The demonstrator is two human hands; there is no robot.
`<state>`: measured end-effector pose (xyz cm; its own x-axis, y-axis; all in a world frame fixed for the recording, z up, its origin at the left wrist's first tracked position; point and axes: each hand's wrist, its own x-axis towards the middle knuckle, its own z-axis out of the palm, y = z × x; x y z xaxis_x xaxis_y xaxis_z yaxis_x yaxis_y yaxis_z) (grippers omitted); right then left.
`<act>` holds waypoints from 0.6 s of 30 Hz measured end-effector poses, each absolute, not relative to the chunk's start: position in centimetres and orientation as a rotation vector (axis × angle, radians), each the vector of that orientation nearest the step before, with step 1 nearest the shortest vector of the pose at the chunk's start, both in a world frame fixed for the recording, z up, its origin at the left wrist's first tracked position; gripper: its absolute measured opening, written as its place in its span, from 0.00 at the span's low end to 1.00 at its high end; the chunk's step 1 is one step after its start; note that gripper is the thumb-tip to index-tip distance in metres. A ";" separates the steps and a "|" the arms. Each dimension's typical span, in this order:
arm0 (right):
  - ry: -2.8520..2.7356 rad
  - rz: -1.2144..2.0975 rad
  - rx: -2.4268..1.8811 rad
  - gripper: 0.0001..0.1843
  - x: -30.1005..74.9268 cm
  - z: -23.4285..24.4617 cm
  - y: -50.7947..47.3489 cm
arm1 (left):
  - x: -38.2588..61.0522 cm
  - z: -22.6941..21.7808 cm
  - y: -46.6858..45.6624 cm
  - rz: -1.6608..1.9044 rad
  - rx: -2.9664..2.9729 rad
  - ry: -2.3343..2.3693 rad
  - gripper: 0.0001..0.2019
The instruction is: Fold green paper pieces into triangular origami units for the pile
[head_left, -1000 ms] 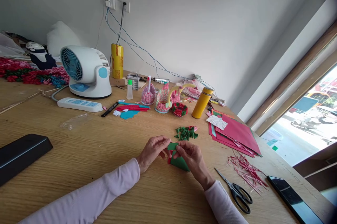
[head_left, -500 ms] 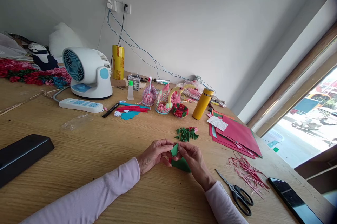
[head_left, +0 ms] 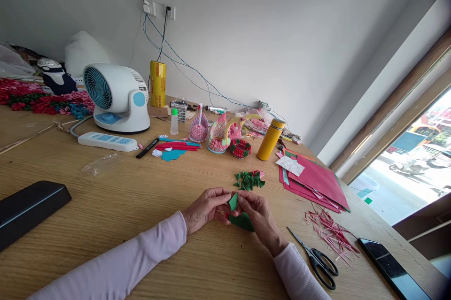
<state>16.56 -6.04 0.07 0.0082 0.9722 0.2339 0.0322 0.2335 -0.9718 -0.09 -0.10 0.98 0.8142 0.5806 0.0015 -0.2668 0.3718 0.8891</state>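
Observation:
Between my two hands is a small folded piece of green paper [head_left: 233,202]. My left hand [head_left: 207,207] pinches its left side, and my right hand [head_left: 259,213] grips its right side with thumb and fingers. Under the hands lies more green paper [head_left: 243,221] on the table, partly hidden by my right hand. Just beyond my fingers sits a small heap of folded green paper triangles [head_left: 249,180], with a bit of pink at its edge. To the right of my right wrist lie black-handled scissors [head_left: 315,260].
Pink paper strips [head_left: 331,234] and a phone [head_left: 391,269] lie at the right. Stacked red paper sheets [head_left: 319,180] are behind them, beside a yellow bottle [head_left: 271,139]. Folded-paper baskets [head_left: 218,135], a power strip [head_left: 107,141] and a fan [head_left: 118,98] stand further back; a black case [head_left: 33,211] is left.
Almost nothing differs. Both hands keep hold of the green paper, which is tilted very slightly; the whole view has shifted a little.

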 end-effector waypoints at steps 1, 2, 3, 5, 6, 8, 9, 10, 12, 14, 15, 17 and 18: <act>-1.327 1.009 -1.061 0.15 16.6 0.1 -6.0 | -0.1 1.0 -0.1 0.554 1.063 0.338 0.12; -1.329 1.007 -1.062 0.15 16.6 0.1 -6.0 | -0.1 1.0 -0.1 0.554 1.067 0.340 0.13; -1.334 1.006 -1.062 0.15 16.6 0.1 -6.0 | -0.1 1.0 -0.1 0.554 1.071 0.342 0.13; -1.343 1.010 -1.061 0.15 16.6 0.1 -6.0 | -0.1 1.0 -0.2 0.556 1.076 0.347 0.13; -1.346 1.012 -1.060 0.15 16.6 0.2 -6.1 | -0.1 1.0 -0.2 0.555 1.077 0.348 0.12; -1.346 1.017 -1.060 0.15 16.5 0.3 -6.1 | -0.1 1.0 -0.2 0.555 1.079 0.351 0.12; -1.345 1.019 -1.062 0.15 16.5 0.3 -6.2 | -0.1 1.0 -0.2 0.554 1.081 0.351 0.12; -1.344 1.020 -1.064 0.15 16.5 0.4 -6.2 | -0.1 1.0 -0.2 0.553 1.083 0.351 0.12; -1.343 1.020 -1.068 0.15 16.4 0.5 -6.3 | -0.1 1.1 -0.2 0.551 1.088 0.350 0.12; -1.343 1.021 -1.070 0.15 16.4 0.5 -6.3 | -0.1 1.1 -0.2 0.551 1.095 0.352 0.12; -1.343 1.023 -1.071 0.15 16.4 0.5 -6.3 | -0.1 1.1 -0.2 0.553 1.101 0.354 0.13; -1.340 1.029 -1.073 0.16 16.5 0.4 -6.3 | 0.0 1.0 -0.2 0.564 1.123 0.358 0.13; -1.333 1.034 -1.073 0.16 16.5 0.3 -6.2 | 0.0 0.9 -0.2 0.574 1.141 0.359 0.13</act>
